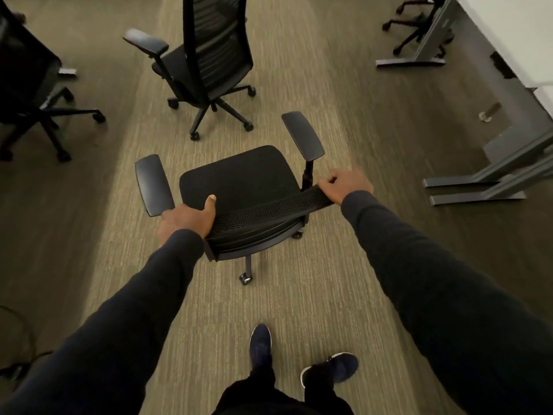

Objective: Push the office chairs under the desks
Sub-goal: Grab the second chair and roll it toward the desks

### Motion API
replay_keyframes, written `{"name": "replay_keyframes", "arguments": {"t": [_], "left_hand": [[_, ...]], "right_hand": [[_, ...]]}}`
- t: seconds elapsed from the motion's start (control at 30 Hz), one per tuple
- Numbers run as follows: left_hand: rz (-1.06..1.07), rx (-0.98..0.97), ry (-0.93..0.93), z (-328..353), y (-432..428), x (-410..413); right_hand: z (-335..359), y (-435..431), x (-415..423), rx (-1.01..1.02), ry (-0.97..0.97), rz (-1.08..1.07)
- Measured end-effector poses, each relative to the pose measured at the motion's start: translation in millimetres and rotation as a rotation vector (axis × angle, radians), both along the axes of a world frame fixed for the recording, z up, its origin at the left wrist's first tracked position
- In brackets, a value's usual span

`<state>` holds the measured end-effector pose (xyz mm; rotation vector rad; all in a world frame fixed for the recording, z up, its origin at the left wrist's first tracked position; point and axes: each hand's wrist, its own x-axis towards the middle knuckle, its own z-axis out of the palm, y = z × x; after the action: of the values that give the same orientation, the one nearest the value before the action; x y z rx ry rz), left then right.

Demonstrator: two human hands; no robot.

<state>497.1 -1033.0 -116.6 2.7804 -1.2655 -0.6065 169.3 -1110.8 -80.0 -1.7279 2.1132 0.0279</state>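
A black office chair stands on the carpet right in front of me, seen from above, its seat facing away. My left hand grips the left end of its mesh backrest top, thumb lying over the edge. My right hand is closed on the right end of the same backrest. A white desk with grey metal legs runs along the right side. A second black chair stands in the aisle ahead, its back toward me.
A third black chair sits at the left edge. Another chair's wheeled base shows under the desk at top right. Grey desk feet lie on the floor to the right. A cable loops at lower left. My shoes are below.
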Motion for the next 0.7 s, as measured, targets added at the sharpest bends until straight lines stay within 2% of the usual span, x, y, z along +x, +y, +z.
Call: {"name": "replay_keyframes", "arguments": {"t": [0.2,0.43,0.7], "left_hand": [[-0.081,-0.018,0.011,2.8,-15.3,-35.3],[-0.291,0.002,0.031,8.6,-45.9,-104.5],[-0.582,-0.077,0.078,23.8,-61.1,-205.9]], "right_hand": [[-7.4,23.4,-42.4,0.001,0.025,-0.146],[-8.6,68.9,-109.2,-0.015,0.051,-0.386],[-7.4,124.6,-182.0,-0.017,0.040,-0.655]]}}
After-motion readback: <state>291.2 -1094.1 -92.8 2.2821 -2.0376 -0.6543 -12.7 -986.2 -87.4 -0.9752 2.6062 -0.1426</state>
